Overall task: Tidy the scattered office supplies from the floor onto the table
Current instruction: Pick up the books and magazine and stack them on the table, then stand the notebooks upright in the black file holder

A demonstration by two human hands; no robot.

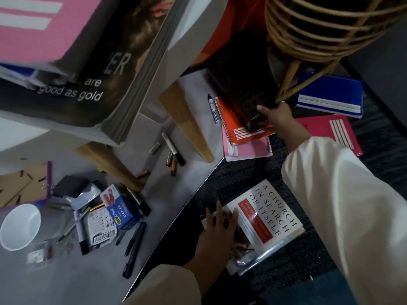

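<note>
The right hand (278,116) reaches away from the body, its grip closed on the near corner of the black perforated tray (240,84), which lies tilted over the orange notebook (240,126), its long axis running away toward the counter (193,23) above. The left hand (217,225) rests flat, grip spread wide and holding nothing, on the edge of the white book (268,216), well nearer the body than the orange notebook (so the right is the nearer hand, and the lift likely goes up and left)
</note>
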